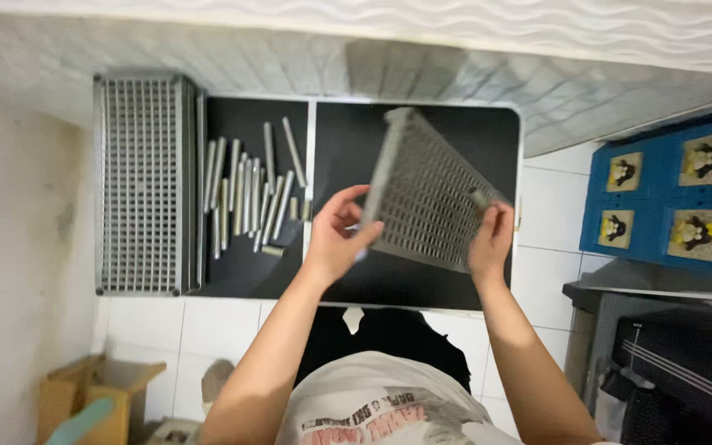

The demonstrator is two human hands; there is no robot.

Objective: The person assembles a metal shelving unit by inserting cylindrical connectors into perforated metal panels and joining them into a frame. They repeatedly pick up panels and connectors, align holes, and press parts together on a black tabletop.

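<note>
Both hands grasp the grid tray [430, 198], left hand [335, 235] at its near-left edge and right hand [489, 239] at its near-right corner, holding it tilted and empty above the black mat [488, 132], while the rods [249, 194] lie loose at left beside a stack of trays [142, 181].

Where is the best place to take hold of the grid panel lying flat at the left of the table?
Grip the flat grid panel by its long solid frame edge on the left side. The right edge is crowded by loose metal rods, and the open mesh gives fingers poorer purchase than the frame, I think.
</note>
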